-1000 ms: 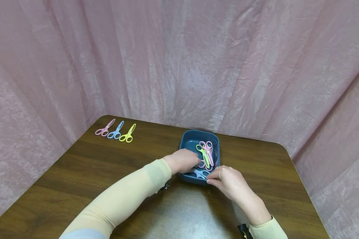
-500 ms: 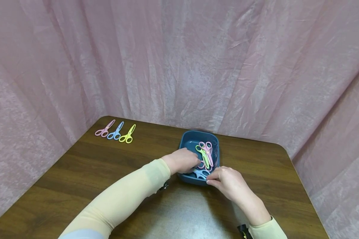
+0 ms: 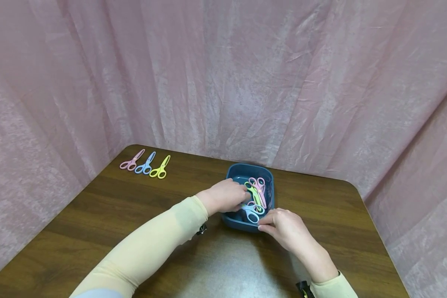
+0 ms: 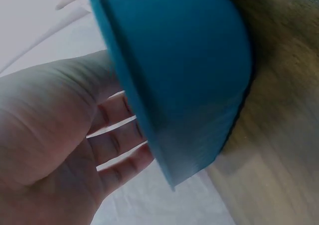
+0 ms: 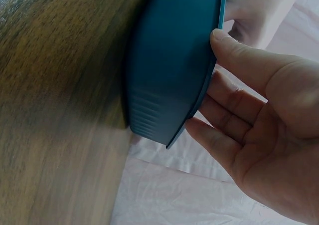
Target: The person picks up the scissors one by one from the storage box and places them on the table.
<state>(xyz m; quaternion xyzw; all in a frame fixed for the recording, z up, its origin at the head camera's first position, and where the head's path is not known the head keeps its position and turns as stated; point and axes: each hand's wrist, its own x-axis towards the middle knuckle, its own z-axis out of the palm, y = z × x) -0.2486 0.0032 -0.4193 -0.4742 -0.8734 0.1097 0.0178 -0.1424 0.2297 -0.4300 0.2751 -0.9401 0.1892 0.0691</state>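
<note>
A dark blue plastic box (image 3: 240, 225) stands on the table with several pairs of scissors inside. My left hand (image 3: 225, 196) reaches over its left rim and holds light blue scissors (image 3: 253, 218) by the blade end, handles pointing right. Its fingertips are hidden behind the box wall (image 4: 184, 70) in the left wrist view. Pink scissors (image 3: 261, 191) and green scissors (image 3: 252, 190) lie beyond, overlapping, with another pink handle partly covered. At the front right corner my right hand (image 3: 287, 227) pinches the rim, thumb (image 5: 227, 41) outside and other fingers inside.
On the far left of the wooden table (image 3: 134, 215), pink scissors (image 3: 132, 160), blue scissors (image 3: 145, 163) and yellow scissors (image 3: 160, 167) lie in a row. A pink curtain (image 3: 246, 82) hangs behind the table and along both sides.
The light blue scissors have turned and shifted up inside the box, their handles now overlapping the pink ones. My left hand has drawn slightly back and left. The right hand stays on the rim.
</note>
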